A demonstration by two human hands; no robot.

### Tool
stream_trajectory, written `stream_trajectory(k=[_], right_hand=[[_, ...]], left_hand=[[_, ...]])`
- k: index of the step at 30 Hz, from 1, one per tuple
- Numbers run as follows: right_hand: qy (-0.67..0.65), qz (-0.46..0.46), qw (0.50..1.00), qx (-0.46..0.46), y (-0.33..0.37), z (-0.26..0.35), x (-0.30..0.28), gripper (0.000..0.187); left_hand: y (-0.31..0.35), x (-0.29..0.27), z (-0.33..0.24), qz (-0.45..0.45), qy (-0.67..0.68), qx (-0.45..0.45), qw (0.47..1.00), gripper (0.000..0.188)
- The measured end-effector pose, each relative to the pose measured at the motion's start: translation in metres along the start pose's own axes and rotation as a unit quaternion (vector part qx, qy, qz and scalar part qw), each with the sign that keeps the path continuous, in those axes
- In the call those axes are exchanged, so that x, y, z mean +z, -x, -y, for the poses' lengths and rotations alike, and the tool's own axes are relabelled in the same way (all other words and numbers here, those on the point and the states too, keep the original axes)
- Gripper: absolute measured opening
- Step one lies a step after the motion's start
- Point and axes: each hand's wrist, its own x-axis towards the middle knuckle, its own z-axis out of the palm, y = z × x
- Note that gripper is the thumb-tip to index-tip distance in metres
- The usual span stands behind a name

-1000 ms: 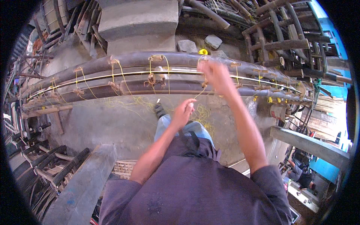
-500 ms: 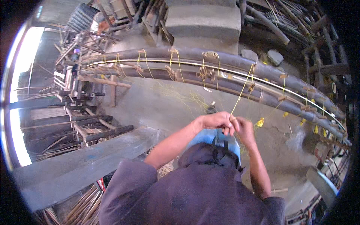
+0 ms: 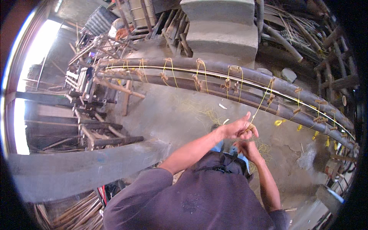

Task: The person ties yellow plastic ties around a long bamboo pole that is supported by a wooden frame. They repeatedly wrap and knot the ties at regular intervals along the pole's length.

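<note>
in the head view, a person in a dark shirt works yellow cord [image 3: 262,102] beside two long dark poles, the upper pole [image 3: 184,61] and the lower pole [image 3: 253,96]. the left grip [image 3: 237,129] grasps the cord, several turns of it wound at the fingers, and the strand climbs straight to the poles. the right grip [image 3: 249,149] sits just below, fingers curled; whether it holds anything cannot be told. a pale strip [image 3: 251,84] runs between the poles, cord loops tied along them. yellow bundles [image 3: 279,122] hang by the lower pole's right half. loose cord [image 3: 205,111] lies tangled on the floor [image 3: 165,120]. at far right stands a pail-like container [image 3: 332,167], its contents too small to make out.
</note>
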Motion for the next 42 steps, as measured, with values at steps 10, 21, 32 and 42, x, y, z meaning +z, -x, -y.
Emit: stream_trajectory(k=[10, 21, 32, 42], right_hand=[[-0.045, -0.182, 0.981, 0.057, -0.055, 0.035, 0.001, 0.018], [-0.006, -0.241, 0.961, 0.135, -0.057, 0.094, -0.016, 0.02], [0.083, 0.049, 0.995, 0.023, -0.032, 0.085, 0.0, 0.019], [-0.052, 0.185, 0.981, -0.018, -0.018, 0.028, -0.017, 0.018]], left_hand=[[0.023, -0.038, -0.044, 0.101, -0.068, -0.011, 0.992, 0.086], [0.047, -0.013, -0.057, -0.155, -0.396, 0.013, 0.905, 0.093], [0.04, 0.019, -0.048, -0.167, -0.121, 0.062, 0.977, 0.092], [0.009, 0.052, -0.039, -0.222, -0.114, 0.077, 0.965, 0.088]])
